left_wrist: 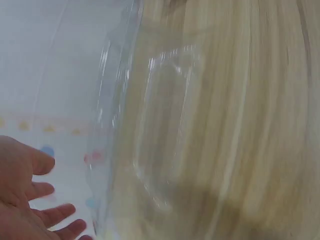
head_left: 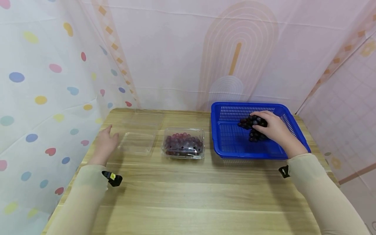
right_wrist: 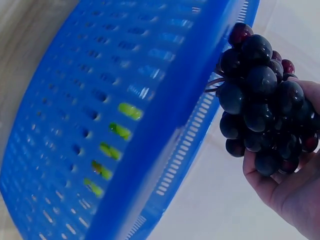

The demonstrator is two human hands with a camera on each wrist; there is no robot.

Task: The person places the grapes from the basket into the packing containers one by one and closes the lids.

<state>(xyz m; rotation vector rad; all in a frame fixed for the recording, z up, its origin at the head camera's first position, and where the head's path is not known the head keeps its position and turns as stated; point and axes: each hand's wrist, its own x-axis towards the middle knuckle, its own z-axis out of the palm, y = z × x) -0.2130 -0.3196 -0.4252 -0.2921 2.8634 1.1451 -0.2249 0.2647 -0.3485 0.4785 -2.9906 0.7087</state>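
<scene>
The right hand (head_left: 273, 129) has its grip clamped on a grape bunch (head_left: 253, 125), dark purple and glossy, tight-packed, inside the blue basket (head_left: 223, 143) at two o'clock on the tabletop (head_left: 188, 195). The left hand (head_left: 105, 145), fingers apart, lies beside a clear lid (head_left: 137, 143).

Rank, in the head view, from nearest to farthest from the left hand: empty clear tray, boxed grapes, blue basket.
1. Empty clear tray, just right of the left hand.
2. Boxed grapes, table centre.
3. Blue basket, far right, where the right hand holds a dark grape bunch.
</scene>
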